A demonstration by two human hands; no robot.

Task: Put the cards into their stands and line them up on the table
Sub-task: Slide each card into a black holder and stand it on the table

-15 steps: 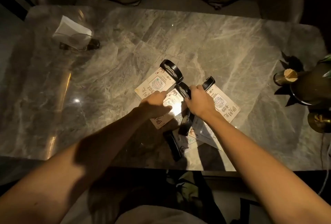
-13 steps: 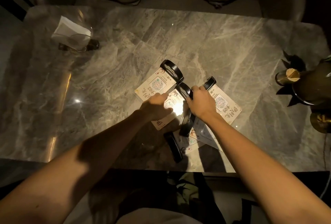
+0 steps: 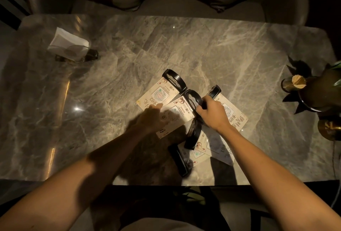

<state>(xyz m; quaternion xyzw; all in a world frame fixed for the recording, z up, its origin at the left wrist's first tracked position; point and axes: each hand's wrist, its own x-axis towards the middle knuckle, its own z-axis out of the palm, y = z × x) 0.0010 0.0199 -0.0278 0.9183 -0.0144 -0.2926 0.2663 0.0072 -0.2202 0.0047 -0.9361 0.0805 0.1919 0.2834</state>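
The marble table [image 3: 230, 49] lay under dim warm light, a cushioned seat beyond its far edge. On it, toward the near side, cards and black stands sat in an overlapping heap. My right hand [image 3: 214, 114] had its fingers closed round the middle stand [image 3: 191, 99], while my left hand [image 3: 151, 118], blurred, lay flat with fingers extended on the middle card [image 3: 175, 112], gripping nothing that I could see. I judged the step needed the card pinned flat and the stand drawn along its edge squarely, so the slot would not skew. The card marked 02 [image 3: 156, 96] was tucked under it, the card marked 09 [image 3: 234, 114] lay beneath my right wrist, and two more stands [image 3: 191, 134] crowded the near side. A napkin holder [image 3: 72, 48] and a dark vase [image 3: 321, 94] stood well apart.
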